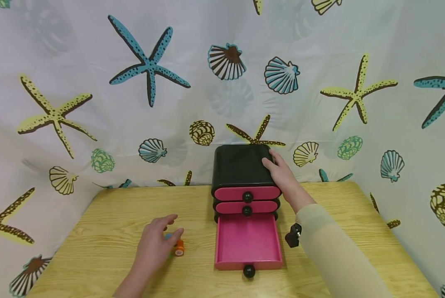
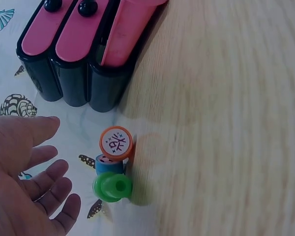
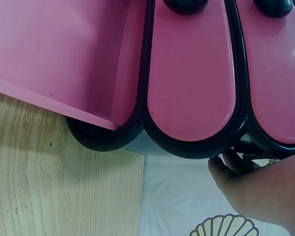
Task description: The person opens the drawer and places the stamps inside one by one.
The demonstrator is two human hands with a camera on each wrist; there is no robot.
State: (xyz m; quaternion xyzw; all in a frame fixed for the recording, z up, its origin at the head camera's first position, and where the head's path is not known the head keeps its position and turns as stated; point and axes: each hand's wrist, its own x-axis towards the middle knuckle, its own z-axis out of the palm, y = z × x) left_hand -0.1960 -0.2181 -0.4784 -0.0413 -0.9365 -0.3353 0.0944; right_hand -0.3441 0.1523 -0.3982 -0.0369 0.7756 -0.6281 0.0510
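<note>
A black chest point(image 1: 241, 167) with three pink drawers stands at the back of the wooden table. Its bottom drawer point(image 1: 247, 240) is pulled out and empty. My right hand point(image 1: 272, 163) rests on the chest's top right corner, fingers laid flat. In the right wrist view my right hand point(image 3: 226, 167) touches the chest's side point(image 3: 187, 147). My left hand point(image 1: 175, 225) hovers with spread fingers over three small round stamps. In the left wrist view my left hand point(image 2: 59, 147) is just left of the orange stamp point(image 2: 116, 142), the blue stamp point(image 2: 109, 164) and the green stamp point(image 2: 113, 187), touching none.
A small black object point(image 1: 293, 235) lies on the table point(image 1: 107, 231) right of the pulled-out drawer. A curtain printed with starfish and shells point(image 1: 148, 66) closes off the back and both sides. The two upper drawers point(image 1: 247, 193) are pushed in.
</note>
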